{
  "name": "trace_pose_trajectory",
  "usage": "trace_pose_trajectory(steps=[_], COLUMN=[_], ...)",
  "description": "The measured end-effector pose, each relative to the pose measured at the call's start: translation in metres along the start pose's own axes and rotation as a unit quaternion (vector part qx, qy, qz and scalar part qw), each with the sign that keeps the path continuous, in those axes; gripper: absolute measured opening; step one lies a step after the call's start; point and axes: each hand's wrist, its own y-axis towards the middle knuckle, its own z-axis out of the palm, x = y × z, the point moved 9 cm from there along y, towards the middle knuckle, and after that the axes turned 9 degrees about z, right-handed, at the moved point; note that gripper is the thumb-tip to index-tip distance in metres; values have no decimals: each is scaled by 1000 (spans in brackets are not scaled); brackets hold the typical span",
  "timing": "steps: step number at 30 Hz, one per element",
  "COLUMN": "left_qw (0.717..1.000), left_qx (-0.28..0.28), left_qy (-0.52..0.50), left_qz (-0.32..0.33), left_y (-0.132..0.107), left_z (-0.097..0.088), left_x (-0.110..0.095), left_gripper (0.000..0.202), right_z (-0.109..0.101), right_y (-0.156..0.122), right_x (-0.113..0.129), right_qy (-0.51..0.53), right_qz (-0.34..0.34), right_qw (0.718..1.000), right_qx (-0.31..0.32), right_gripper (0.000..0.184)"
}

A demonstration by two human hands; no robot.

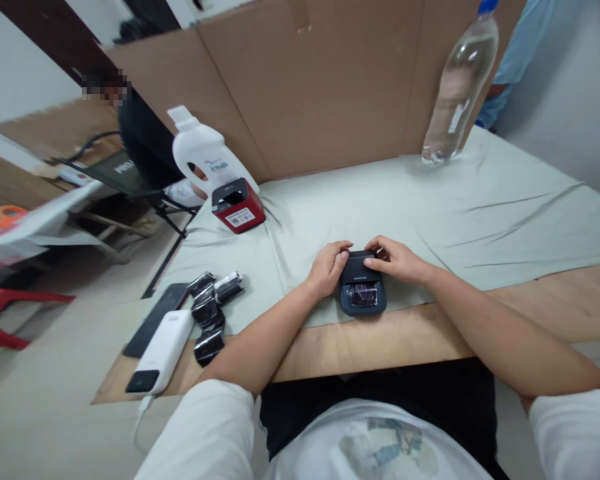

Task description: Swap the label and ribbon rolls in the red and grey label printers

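Observation:
A small dark blue label printer (pixel 363 293) lies on the pale green cloth (pixel 430 200) near the table's front edge, a shiny dark roll showing in its open bay. My left hand (pixel 327 267) curls against its left side, fingers bent onto the raised lid. My right hand (pixel 397 259) rests on the lid's upper right corner, fingers pressed on it. Both hands grip the printer.
A red and black printer (pixel 237 205) and a white jug (pixel 207 157) stand at the back left. Black label rolls (pixel 211 308), a white power bank (pixel 163 350) and a dark phone (pixel 155 319) lie at the left. A clear water bottle (pixel 460 83) stands before the cardboard wall (pixel 320 87).

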Motion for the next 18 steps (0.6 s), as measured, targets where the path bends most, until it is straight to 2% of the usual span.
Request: trace_pose_trajectory(steps=[3, 6, 8, 11, 14, 18], left_qw=[999, 989, 965, 916, 894, 896], left_qx=[-15, -27, -22, 5, 5, -22], left_qy=[-41, -146, -246, -363, -396, -390], left_qz=[12, -27, -85, -171, -210, -210], left_y=[0, -1, -3, -10, -14, -13], left_z=[-2, 3, 13, 32, 39, 36], left_x=[-4, 5, 15, 24, 25, 23], left_gripper=[51, 53, 59, 69, 71, 65], right_z=[1, -1, -5, -15, -18, -7], right_y=[0, -1, -2, -3, -2, 1], right_x=[0, 1, 3, 1, -5, -12], right_qy=[59, 110, 140, 163, 171, 177], right_qz=[4, 13, 13, 15, 31, 61], right_qw=[998, 994, 990, 985, 981, 982], right_qx=[13, 6, -13, -60, -82, -31], right_gripper=[50, 50, 51, 54, 58, 65])
